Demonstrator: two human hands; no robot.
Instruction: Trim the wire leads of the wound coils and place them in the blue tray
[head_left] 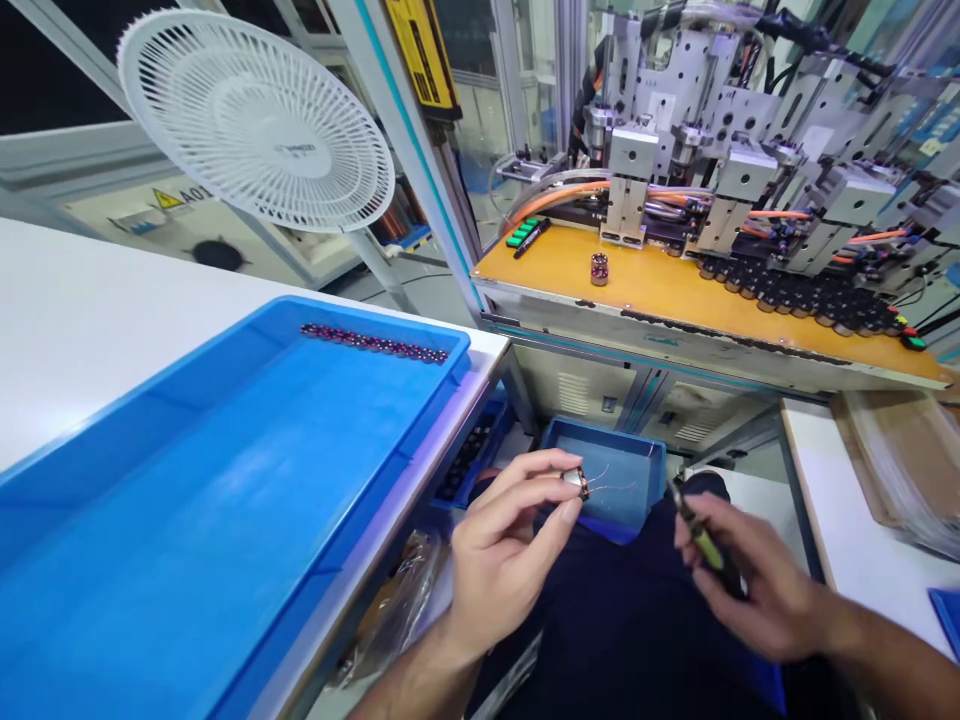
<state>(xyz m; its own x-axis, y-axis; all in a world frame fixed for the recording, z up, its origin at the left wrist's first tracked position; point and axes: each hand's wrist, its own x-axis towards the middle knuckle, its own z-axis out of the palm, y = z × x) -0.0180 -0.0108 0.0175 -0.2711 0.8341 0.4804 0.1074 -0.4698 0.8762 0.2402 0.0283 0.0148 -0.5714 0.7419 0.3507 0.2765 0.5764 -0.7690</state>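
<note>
My left hand (514, 535) pinches a small wound motor stator (576, 481) between thumb and fingertips. The part has a silvery side and copper windings, and thin loose wires (613, 486) stick out of it to the right. Over my lap on the right, my right hand (757, 570) is closed around wire cutters (706, 548) with black and yellow-green handles. Their tip points up and left, apart from the stator, and motion blurs it a little. Below and beyond the stator, a small blue bin (645, 470) sits low between my knees.
On the white table at left lies a large blue tray (225, 520) with a row of stators (375, 343) along its far edge. A fan (259, 120) stands behind it. Ahead, a machine (724, 170) rises over an orange worktop (540, 265) holding many dark cylindrical parts (810, 290).
</note>
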